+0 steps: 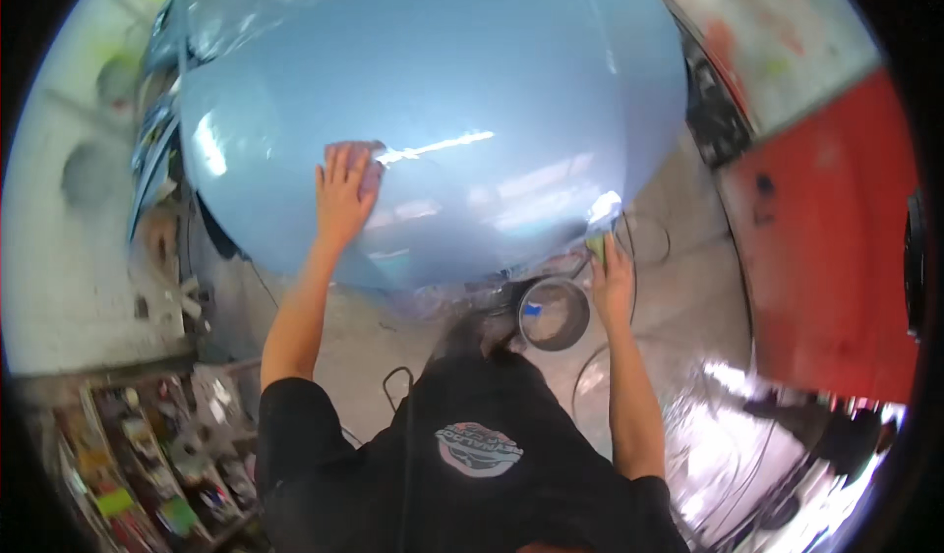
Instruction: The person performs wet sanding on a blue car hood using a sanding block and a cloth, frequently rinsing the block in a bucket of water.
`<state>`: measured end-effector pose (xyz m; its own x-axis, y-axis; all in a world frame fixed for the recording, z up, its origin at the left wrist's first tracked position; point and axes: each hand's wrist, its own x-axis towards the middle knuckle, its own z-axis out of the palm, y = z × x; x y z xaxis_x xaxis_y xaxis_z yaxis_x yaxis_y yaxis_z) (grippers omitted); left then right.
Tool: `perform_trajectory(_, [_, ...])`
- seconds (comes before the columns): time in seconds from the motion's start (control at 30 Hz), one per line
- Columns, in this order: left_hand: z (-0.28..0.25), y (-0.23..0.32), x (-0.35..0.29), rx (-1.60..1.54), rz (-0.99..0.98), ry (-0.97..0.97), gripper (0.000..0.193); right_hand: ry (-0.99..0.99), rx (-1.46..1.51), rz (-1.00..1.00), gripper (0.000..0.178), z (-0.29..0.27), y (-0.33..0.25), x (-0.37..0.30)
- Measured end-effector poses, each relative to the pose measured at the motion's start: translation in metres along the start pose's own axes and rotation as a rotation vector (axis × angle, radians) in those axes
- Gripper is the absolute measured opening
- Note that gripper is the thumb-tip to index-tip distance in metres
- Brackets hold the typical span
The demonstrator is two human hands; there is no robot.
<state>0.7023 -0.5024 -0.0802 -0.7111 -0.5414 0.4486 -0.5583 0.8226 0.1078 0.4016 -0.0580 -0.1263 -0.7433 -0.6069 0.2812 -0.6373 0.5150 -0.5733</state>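
Observation:
A glossy blue car hood (442,81) stretches out before me. My left hand (342,194) lies on it left of the middle, fingers stretched out. Beside its fingertips shows a small mauve-grey patch; I cannot tell whether this is a pad or a reflection. At the hood's near right edge my right hand (612,283) is closed around a small yellow-green pad (596,246), whose far end is lost in a bright glare. Just left of that hand, below the hood's edge, stands a round grey bucket (554,313) with something blue inside.
A red panel (826,248) stands along the right. Clear plastic sheeting (723,445) covers floor at lower right, near thin hoses or cables. At lower left a shelf or cart (157,455) carries many small items. A spotted pale wall (74,209) runs along the left.

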Motion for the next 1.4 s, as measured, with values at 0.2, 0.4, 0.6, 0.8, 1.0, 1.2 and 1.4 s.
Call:
perform_trajectory(0.2, [-0.006,-0.04,-0.004,0.061,-0.364,0.25,0.056,0.063,-0.116,-0.558,0.062,0.083,-0.161,0.19])
perform_trajectory(0.4, [0.003,-0.062,0.013,0.042,-0.331,0.287,0.058,0.092,-0.112,-0.664,0.062,0.172,-0.235,0.209])
perform_trajectory(0.6, [-0.008,-0.156,0.101,0.088,-0.263,0.348,0.057,0.281,-0.13,-0.852,0.057,0.217,-0.302,0.332])
perform_trajectory(0.8, [-0.014,-0.209,0.151,-0.073,-0.208,0.177,0.054,0.156,-0.16,-0.662,0.051,0.227,-0.3,0.333])
perform_trajectory(1.0, [-0.008,-0.244,0.14,0.046,-0.356,0.38,0.054,-0.06,-0.204,-0.75,0.048,0.191,-0.256,0.207])
perform_trajectory(1.2, [-0.003,-0.23,0.166,-0.003,-0.312,0.366,0.053,0.061,-0.158,-0.803,0.051,0.267,-0.379,0.495])
perform_trajectory(1.4, [-0.009,-0.26,0.136,0.028,-0.362,0.362,0.053,0.014,-0.167,-0.953,0.045,0.258,-0.345,0.358])
